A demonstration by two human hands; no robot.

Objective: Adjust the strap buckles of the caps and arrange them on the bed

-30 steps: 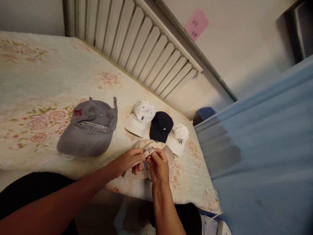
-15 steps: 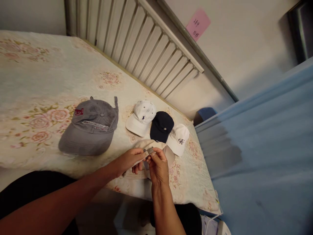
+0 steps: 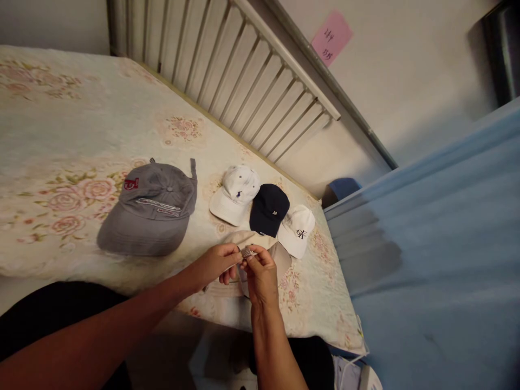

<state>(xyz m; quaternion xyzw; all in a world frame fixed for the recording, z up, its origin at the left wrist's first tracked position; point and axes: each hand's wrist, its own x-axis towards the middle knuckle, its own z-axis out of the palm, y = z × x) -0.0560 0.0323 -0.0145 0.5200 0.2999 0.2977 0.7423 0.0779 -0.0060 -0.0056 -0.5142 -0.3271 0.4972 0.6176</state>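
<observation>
A beige cap [image 3: 244, 238] lies at the near edge of the floral bed cover [image 3: 81, 119]. My left hand [image 3: 215, 264] pinches the cap's strap from the left. My right hand [image 3: 262, 273] pinches the small metal buckle [image 3: 247, 252] on that strap, thumb and fingers closed on it. Both hands meet just above the cap. Behind them sit a white cap [image 3: 235, 195], a dark navy cap [image 3: 268, 208] and a second white cap with a logo [image 3: 298, 230]. A large grey cap [image 3: 150, 208] lies to the left.
A slatted metal bed rail [image 3: 244, 70] runs along the far side against the wall, with a pink note [image 3: 332, 37] stuck above it. A blue curtain [image 3: 439, 260] hangs on the right. My dark-clothed lap [image 3: 49, 314] is below the bed edge.
My hands have drawn slightly closer together at the buckle, which now sits lower between the fingers. The caps on the bed have not moved.
</observation>
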